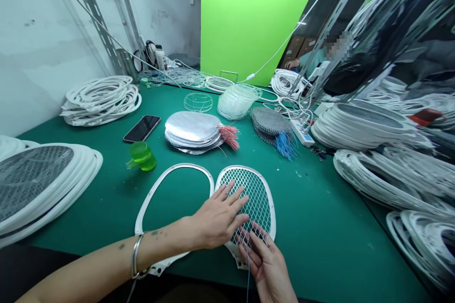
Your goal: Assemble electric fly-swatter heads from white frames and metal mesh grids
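In front of me lies a white oval racket frame point(270, 189) with a diamond-pattern metal mesh point(258, 194) inside it. My left hand point(215, 220) reaches across and rests on the mesh, its fingers stretched out and apart. At the mesh's lower edge, my right hand point(272, 262) grips it, with the thumb above and fingers showing through from below. A thin blue wire point(248, 274) hangs down beside the right hand. Left of this frame lies a second white racket frame point(144, 203) without mesh, partly hidden by my left forearm.
Behind are a stack of silver mesh sheets point(192, 132) with red wires, darker mesh sheets point(268, 123) with blue wires, a green cup point(142, 156) and a phone point(142, 129). Stacked white frames point(85, 165) flank both sides. A power strip point(302, 133) lies right; a person point(316, 59) sits beyond.
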`<state>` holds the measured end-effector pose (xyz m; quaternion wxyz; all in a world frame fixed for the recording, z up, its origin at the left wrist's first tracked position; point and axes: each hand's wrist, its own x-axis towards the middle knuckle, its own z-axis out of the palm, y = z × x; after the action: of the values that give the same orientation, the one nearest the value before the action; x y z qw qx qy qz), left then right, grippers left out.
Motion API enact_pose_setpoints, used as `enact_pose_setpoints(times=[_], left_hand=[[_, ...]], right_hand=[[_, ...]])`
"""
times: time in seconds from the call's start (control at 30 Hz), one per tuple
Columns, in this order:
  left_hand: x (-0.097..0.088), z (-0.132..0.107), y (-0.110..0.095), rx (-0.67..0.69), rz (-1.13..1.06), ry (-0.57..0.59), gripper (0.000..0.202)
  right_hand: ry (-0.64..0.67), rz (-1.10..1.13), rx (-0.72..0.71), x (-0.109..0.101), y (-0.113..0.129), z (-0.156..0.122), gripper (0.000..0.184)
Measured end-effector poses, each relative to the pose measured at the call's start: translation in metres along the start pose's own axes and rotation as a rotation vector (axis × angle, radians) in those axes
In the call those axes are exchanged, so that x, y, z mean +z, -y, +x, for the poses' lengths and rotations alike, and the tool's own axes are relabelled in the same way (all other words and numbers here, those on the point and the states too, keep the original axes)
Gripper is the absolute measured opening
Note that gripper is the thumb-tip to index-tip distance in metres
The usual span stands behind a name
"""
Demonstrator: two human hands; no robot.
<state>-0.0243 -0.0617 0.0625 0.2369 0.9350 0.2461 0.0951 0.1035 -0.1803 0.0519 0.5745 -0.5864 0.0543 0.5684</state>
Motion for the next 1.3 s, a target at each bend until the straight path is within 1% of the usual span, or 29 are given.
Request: enact_pose_setpoints(times=[0.1,0.2,0.3,0.37,0.43,0.47,0.5,0.53,0.57,0.6,0.63,0.67,0.7,0.73,0.77,0.8,0.83,0.87,0.9,0.93,1.0,1.03,1.1,1.13,1.2,1.27,1.3], left_hand=[[0.017,0.014,0.006,-0.069,0.111,0.068,0.06],[0.032,0.017,0.013,-0.081,0.194,0.06,0.058],[0.038,0.015,0.016,-0.054,0.271,0.02,0.055],[0.038,0.014,0.016,-0.047,0.307,0.019,0.054],[0.036,0.014,0.015,-0.034,0.331,0.03,0.053],[0.035,0.013,0.015,-0.029,0.339,0.034,0.053],[0.035,0.013,0.015,-0.024,0.344,0.037,0.052],[0.035,0.012,0.015,-0.02,0.346,0.038,0.053],[0.035,0.012,0.015,-0.018,0.345,0.041,0.053],[0.035,0.011,0.015,-0.016,0.341,0.044,0.053],[0.036,0.011,0.016,-0.016,0.335,0.046,0.053],[0.037,0.012,0.017,-0.017,0.331,0.046,0.054],[0.038,0.012,0.017,-0.019,0.329,0.046,0.054],[0.038,0.013,0.018,-0.025,0.329,0.045,0.055],[0.037,0.014,0.017,-0.032,0.328,0.048,0.056],[0.035,0.014,0.017,-0.04,0.324,0.053,0.057],[0.031,0.013,0.015,-0.049,0.315,0.055,0.058],[0.027,0.01,0.011,-0.052,0.304,0.049,0.059],[0.023,0.005,0.007,-0.036,0.29,0.033,0.061],[0.018,-0.002,0.0,0.01,0.272,0.017,0.062],[0.014,-0.021,-0.014,0.189,0.225,0.0,0.062],[0.014,-0.032,-0.022,0.298,0.205,0.008,0.057],[0.023,-0.051,-0.034,0.468,0.19,0.001,0.041],[0.031,-0.059,-0.038,0.508,0.192,-0.034,0.033],[0.047,-0.069,-0.043,0.538,0.178,-0.144,0.022],[0.06,-0.072,-0.044,0.539,0.122,-0.239,0.016],[0.063,-0.073,-0.044,0.534,0.092,-0.259,0.016]], right_hand=[[-0.027,-0.017,0.023,0.0,0.0,0.004,0.078],[-0.021,-0.005,0.033,-0.001,-0.001,0.006,0.077],[0.03,0.007,0.07,-0.011,0.0,0.002,0.068],[0.075,-0.03,0.101,-0.024,0.004,-0.006,0.064],[0.138,-0.179,0.144,-0.04,0.013,-0.018,0.062],[0.169,-0.312,0.154,-0.047,0.019,-0.023,0.06],[0.194,-0.473,0.131,-0.053,0.026,-0.028,0.056],[0.204,-0.652,0.063,-0.056,0.034,-0.031,0.053],[0.194,-0.832,-0.059,-0.056,0.042,-0.031,0.051],[0.17,-0.997,-0.235,-0.053,0.049,-0.028,0.049],[0.151,-1.14,-0.446,-0.048,0.055,-0.021,0.047],[0.161,-1.268,-0.657,-0.041,0.06,-0.012,0.045],[0.216,-1.385,-0.847,-0.034,0.064,0.0,0.045],[0.33,-1.502,-0.986,-0.027,0.066,0.014,0.051],[0.473,-1.617,-1.065,-0.02,0.067,0.028,0.061],[0.605,-1.721,-1.092,-0.016,0.067,0.041,0.071],[0.705,-1.809,-1.088,-0.013,0.067,0.053,0.078],[0.764,-1.877,-1.072,-0.012,0.066,0.063,0.082],[0.788,-1.923,-1.06,-0.013,0.065,0.07,0.082],[0.793,-1.952,-1.058,-0.015,0.064,0.074,0.081],[0.802,-1.968,-1.076,-0.018,0.064,0.077,0.078],[0.811,-1.965,-1.081,-0.019,0.064,0.076,0.077],[0.819,-1.952,-1.069,-0.02,0.065,0.074,0.075],[0.817,-1.948,-1.049,-0.019,0.066,0.072,0.074],[0.822,-1.948,-0.995,-0.017,0.069,0.07,0.075],[0.86,-1.95,-0.954,-0.015,0.072,0.069,0.082],[0.888,-1.949,-0.94,-0.015,0.074,0.069,0.088]])
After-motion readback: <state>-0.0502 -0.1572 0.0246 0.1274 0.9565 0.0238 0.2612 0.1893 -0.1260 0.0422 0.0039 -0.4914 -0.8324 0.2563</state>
